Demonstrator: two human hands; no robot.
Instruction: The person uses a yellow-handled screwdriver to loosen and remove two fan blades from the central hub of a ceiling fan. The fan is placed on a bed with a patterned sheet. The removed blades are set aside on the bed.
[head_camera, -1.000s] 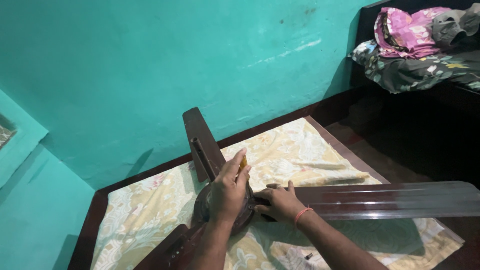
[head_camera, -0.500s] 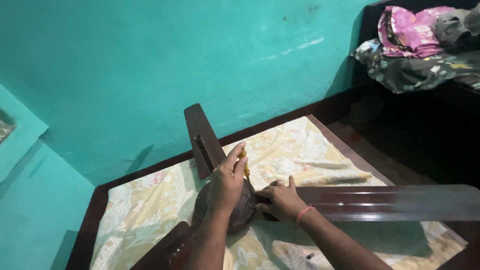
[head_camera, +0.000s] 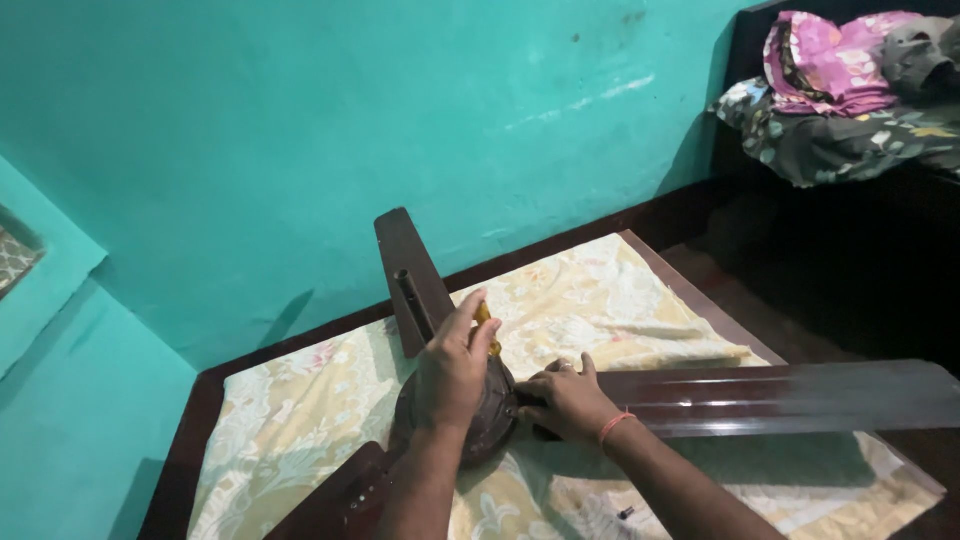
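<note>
A dark brown ceiling fan lies on a bed with a pale yellow floral sheet (head_camera: 600, 300). Its round motor hub (head_camera: 492, 420) is in the middle, mostly under my hands. My left hand (head_camera: 452, 365) rests on top of the hub and is shut on a yellow-handled tool (head_camera: 488, 322), likely a screwdriver, pointing down at the hub. My right hand (head_camera: 565, 398) presses on the root of the long blade (head_camera: 800, 397) that runs out to the right. Another blade (head_camera: 408, 275) points away toward the wall, and a third (head_camera: 335, 500) runs toward the lower left.
A turquoise wall (head_camera: 350, 130) stands close behind the bed. The bed's dark wooden frame (head_camera: 185, 440) edges the sheet. At the upper right a pile of patterned cloths (head_camera: 840, 85) lies on dark furniture. A small dark piece (head_camera: 625, 512) lies on the sheet near my right forearm.
The view has shifted slightly. My left hand has lifted a little on the hub with the yellow tool more upright; my right hand stays on the blade root.
</note>
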